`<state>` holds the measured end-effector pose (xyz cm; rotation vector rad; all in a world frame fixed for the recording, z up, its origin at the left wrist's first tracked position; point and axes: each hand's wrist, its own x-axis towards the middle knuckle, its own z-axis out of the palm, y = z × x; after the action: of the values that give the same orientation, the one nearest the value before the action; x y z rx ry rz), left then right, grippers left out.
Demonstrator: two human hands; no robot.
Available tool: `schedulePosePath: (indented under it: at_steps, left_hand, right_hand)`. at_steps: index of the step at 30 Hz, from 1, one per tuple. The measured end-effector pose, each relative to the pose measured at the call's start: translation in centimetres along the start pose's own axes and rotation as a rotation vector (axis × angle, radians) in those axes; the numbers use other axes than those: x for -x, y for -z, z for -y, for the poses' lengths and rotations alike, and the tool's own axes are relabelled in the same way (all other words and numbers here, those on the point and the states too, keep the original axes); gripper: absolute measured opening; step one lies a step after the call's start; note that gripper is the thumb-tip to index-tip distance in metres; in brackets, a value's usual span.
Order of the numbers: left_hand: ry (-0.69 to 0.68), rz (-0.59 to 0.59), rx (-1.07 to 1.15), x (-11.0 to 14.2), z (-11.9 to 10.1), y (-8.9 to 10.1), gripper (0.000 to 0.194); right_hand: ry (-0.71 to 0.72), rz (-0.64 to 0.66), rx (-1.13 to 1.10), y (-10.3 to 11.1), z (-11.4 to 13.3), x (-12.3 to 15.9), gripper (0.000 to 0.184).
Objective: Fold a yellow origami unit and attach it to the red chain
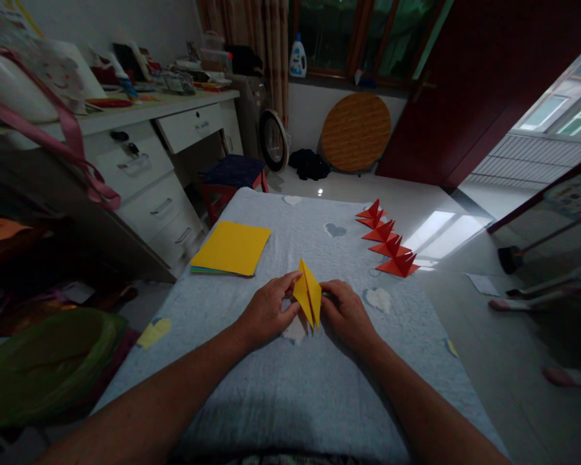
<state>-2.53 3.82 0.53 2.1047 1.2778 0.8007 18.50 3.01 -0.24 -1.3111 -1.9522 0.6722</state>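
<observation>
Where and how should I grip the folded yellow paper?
Probably pinch the folded yellow paper at its side corners, left hand from the left, right hand from the right: the kite shape is widest there, leaving the split lower tips free.

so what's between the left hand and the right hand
The folded yellow paper, between the left hand and the right hand, each at one side of it; the head view shows this.
</observation>
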Motion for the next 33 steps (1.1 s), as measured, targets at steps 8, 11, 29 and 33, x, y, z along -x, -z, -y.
schedulePosePath:
  at_steps: [8,11,29,33]
  left_hand:
    - [0.001,-0.067,0.068,0.1,-0.4,0.5,0.034]
    - [-0.015,-0.090,0.048,-0.1,-0.3,0.5,0.023]
    - [-0.281,0.004,0.321,0.5,-1.9,0.8,0.010]
    - [-0.265,-0.019,0.403,0.4,-2.3,0.7,0.012]
  right_hand:
    - [-0.012,0.010,-0.312,0.2,0.1,-0.1,0.031]
    - [-0.017,-0.024,-0.337,0.1,0.3,-0.1,0.027]
    - [-0.052,0.080,-0.594,-0.1,1.1,0.2,0.011]
    - [-0.116,0.100,-0.670,-0.4,1.1,0.3,0.016]
